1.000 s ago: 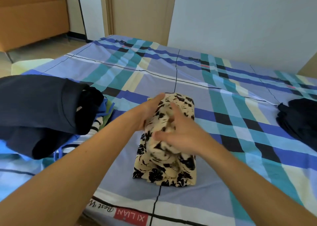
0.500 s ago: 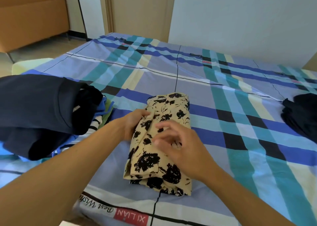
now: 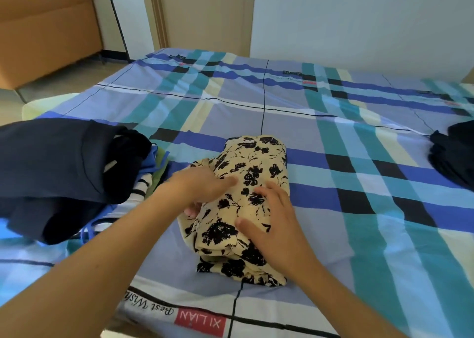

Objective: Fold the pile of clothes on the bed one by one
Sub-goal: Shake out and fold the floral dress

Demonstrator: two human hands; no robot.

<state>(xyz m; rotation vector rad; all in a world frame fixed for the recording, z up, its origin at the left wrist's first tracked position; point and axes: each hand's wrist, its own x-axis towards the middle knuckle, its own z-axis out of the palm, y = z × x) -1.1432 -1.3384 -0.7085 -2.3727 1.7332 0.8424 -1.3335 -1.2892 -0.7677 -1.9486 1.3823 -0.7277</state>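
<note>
The flowered garment (image 3: 254, 173) lies as a thick folded bundle close to the near edge of the bed (image 3: 359, 209), about midway along it. The right hand (image 3: 279, 224) rests flat on top of it. Its fingers (image 3: 266, 191) are straight and spread, holding nothing and just pressing the layers down. The left hand (image 3: 202, 186) is at the bundle's left side. One finger lies across the top and a fingertip shows tucked beneath the cloth, so it appears to pinch that edge. Toward the left edge of the bed sits the heap of clothes (image 3: 51, 170), dark and striped, not yet folded. Over by the right edge is a small dark stack (image 3: 454, 158), well apart from the bundle.

The step looks like finishing this fold. To do it well, I'd say the flat hand should bear down evenly while the left one tucks the loose side in, so the edges line up and no corner bulges. The cloth looks thin and slippery, so the layers may slide apart if lifted by one side. It would be better to carry the bundle from beneath with both hands.
</note>
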